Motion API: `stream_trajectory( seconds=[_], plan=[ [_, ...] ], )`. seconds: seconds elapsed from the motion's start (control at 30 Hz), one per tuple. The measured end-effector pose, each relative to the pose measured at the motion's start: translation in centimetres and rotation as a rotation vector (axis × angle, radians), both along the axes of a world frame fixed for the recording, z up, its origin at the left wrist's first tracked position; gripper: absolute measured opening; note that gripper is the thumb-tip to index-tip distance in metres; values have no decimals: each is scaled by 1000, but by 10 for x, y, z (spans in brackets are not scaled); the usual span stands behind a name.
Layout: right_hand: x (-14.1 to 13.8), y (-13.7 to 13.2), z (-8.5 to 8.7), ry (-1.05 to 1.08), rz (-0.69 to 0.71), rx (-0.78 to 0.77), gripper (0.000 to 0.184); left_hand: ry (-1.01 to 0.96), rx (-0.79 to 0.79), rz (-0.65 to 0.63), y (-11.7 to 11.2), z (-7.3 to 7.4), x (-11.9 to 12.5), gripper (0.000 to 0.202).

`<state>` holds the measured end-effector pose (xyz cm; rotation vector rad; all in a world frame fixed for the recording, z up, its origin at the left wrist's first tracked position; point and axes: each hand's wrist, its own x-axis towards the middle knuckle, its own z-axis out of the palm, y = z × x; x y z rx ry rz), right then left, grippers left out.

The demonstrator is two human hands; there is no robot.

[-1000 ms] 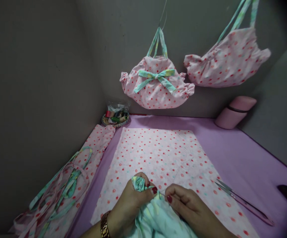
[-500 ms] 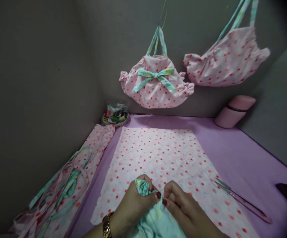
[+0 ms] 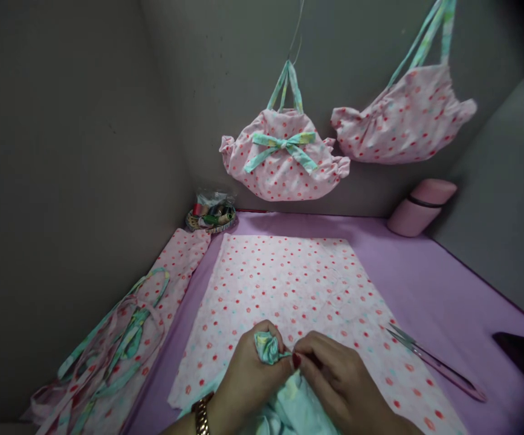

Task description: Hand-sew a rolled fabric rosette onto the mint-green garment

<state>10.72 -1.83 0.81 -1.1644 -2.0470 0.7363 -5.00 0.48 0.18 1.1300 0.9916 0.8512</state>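
Observation:
Near the bottom centre, my left hand [image 3: 256, 368] is closed round gathered mint-green fabric [image 3: 300, 403], whose bunched end pokes out above the fist. A gold watch sits on that wrist. My right hand [image 3: 334, 368] pinches at the fabric's edge, its fingertips meeting my left thumb. Whether a needle or thread is between those fingers is too small to tell. The rest of the green cloth hangs below both hands. Under them lies a flat pink dotted cloth [image 3: 284, 278] on the purple table cover [image 3: 375, 241].
Pink-handled scissors [image 3: 438, 362] lie at the right, near a dark object [image 3: 522, 356]. A pink bottle [image 3: 420, 208] and a basket of thread spools [image 3: 211, 217] stand at the back. Ribbon strips [image 3: 126, 338] lie at left. Two dotted bags [image 3: 284, 175] [image 3: 407, 121] hang above.
My right fingertips have moved in against my left thumb, closing the small gap between the hands. The view has shifted slightly. Both hands still keep hold of the green fabric.

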Motion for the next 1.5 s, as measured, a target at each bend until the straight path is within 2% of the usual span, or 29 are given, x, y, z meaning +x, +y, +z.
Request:
stream_trajectory(
  seconds=[0.13, 0.27, 0.33, 0.4, 0.47, 0.53, 0.63, 0.7, 0.8, 0.87, 0.97, 1.07, 1.13, 1.2, 1.23, 1.27, 1.3, 1.37, 1.43, 1.5],
  plan=[
    [-3, 0, 3, 131, -34, -78, 23, 20, 64, -94, -2, 0, 0, 25],
    [-7, 0, 0, 439, -140, -244, 23, 40, 95, -139, -2, 3, -1, 20],
    [-9, 0, -3, 595, -150, -361, 24, 92, 126, -152, -3, 4, -2, 19],
    [-8, 3, -6, 799, -217, -490, 23, 137, 128, -204, -4, 3, -2, 18],
    [-3, 9, -6, 1000, -336, -563, 21, 134, 83, -261, -6, 1, -2, 18],
    [5, 16, -4, 1134, -432, -582, 22, 48, 2, -244, -6, -1, -2, 21],
    [20, 26, 1, 1223, -462, -633, 28, -97, -102, -156, -3, -1, -2, 27],
    [32, 30, 6, 1275, -477, -666, 35, -119, -115, -165, -1, 0, -3, 29],
    [59, 39, 14, 1316, -527, -612, 36, -151, -119, -199, 1, 2, -5, 28],
    [82, 45, 16, 1304, -608, -530, 33, -192, -134, -234, 1, 2, -6, 28],
    [117, 53, 12, 1257, -840, -285, 29, -212, -160, -262, 1, 1, -7, 29],
    [126, 52, 6, 1162, -996, -32, 25, -202, -175, -245, 0, -1, -7, 30],
    [111, 44, 3, 1065, -952, -66, 22, -198, -175, -241, 0, -3, -6, 29],
    [84, 32, 3, 927, -780, -278, 22, -195, -169, -242, 0, -4, -6, 29],
    [69, 26, 4, 841, -641, -428, 20, -197, -168, -242, 0, -5, -6, 29],
    [55, 20, 5, 637, -395, -629, 16, -202, -167, -240, 0, -5, -6, 29],
    [44, 15, 7, 492, -198, -712, 13, -207, -169, -237, 0, -5, -6, 29],
    [31, 9, 10, 266, 20, -705, 3, -208, -172, -231, 1, -4, -6, 30],
    [30, 9, 11, 189, 46, -605, 12, -194, -169, -226, 1, -2, -6, 30],
    [34, 11, 10, 219, 3, -578, 18, -181, -167, -229, 1, -1, -6, 29]
  ],
)
